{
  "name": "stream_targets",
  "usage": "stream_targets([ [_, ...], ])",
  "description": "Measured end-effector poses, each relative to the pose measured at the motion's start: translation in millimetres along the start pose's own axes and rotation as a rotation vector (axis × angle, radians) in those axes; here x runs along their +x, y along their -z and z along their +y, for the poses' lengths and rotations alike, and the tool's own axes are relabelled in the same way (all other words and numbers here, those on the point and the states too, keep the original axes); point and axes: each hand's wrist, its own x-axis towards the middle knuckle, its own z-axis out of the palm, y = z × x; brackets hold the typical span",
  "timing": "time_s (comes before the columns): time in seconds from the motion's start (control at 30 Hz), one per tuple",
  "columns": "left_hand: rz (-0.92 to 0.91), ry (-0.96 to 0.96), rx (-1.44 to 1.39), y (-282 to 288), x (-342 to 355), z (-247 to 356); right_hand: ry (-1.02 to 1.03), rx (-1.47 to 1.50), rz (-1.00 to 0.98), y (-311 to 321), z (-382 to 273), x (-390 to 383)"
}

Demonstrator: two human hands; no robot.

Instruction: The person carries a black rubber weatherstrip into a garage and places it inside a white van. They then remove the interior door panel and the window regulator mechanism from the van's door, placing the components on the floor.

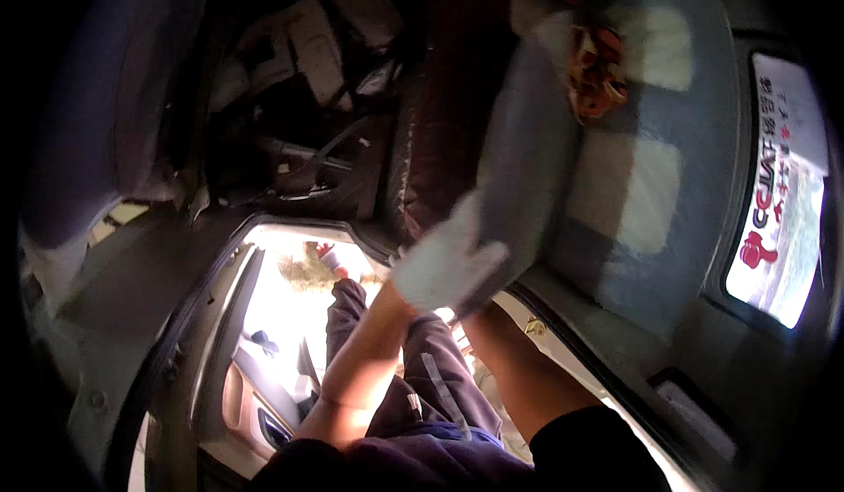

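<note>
Both bare forearms raised from the lower edge, left hand [444,263] gloved white, fingers spread, right hand hidden.

Single head-worn fisheye view, close inside a car [615,184], toward its open door [264,334].

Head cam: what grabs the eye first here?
A white-gloved hand at centre, pressed against the edge of a grey checked seat cushion that fills the upper right. Bare forearms rise from the lower edge, the other hand hidden behind the cushion. Bright daylight pours through the open car door at lower left, and an orange patterned cloth sits on the cushion near the top.
</note>
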Motion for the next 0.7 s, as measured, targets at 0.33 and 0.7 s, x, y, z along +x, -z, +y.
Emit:
stream_targets([
  [0.33, 0.009, -0.183, -0.104, -122, 34, 110, -0.062, 0.099, 0.082, 2, -11, 8],
  [0.7, 0.254, -0.134, -0.416, -39, 40, 87, -0.076, -0.032, 0.047, 13, -10, 1],
])
